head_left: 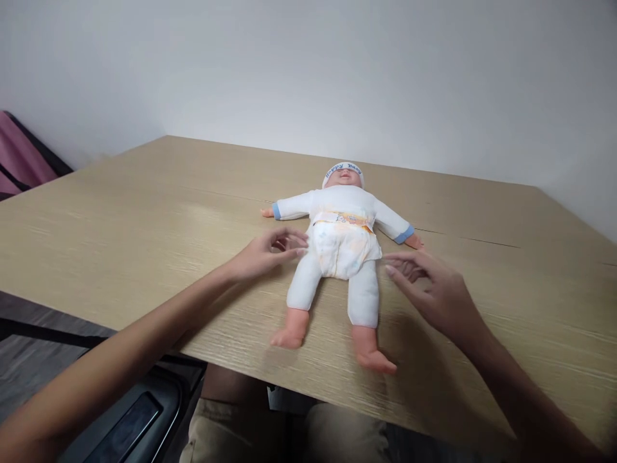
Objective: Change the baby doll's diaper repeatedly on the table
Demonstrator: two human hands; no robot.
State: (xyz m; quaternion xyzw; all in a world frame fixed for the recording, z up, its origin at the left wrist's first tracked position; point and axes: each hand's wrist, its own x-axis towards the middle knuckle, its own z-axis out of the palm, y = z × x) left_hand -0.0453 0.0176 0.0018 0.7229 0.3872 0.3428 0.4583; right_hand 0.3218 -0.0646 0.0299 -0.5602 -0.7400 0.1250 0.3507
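A baby doll [299, 291] lies on its back on the wooden table, its head away from me and its legs toward me. It wears a white suit with blue cuffs, a white headband with blue lettering, and a white diaper [340, 249] whose orange printed band crosses the belly. By the diaper's left edge is my left hand [270, 252], fingers curved, with a gap between thumb and fingertips. My right hand [431, 283] is at the diaper's right edge, index finger stretched toward its corner and thumb apart. Whether either hand's fingertips touch the diaper is unclear.
The light wooden table [120, 225] reaches back to a pale wall [308, 77]. Beyond its left end is a pink and black item [24, 157]. Below the front edge are my knees and a grey case-like object [164, 392] with a dark flat panel.
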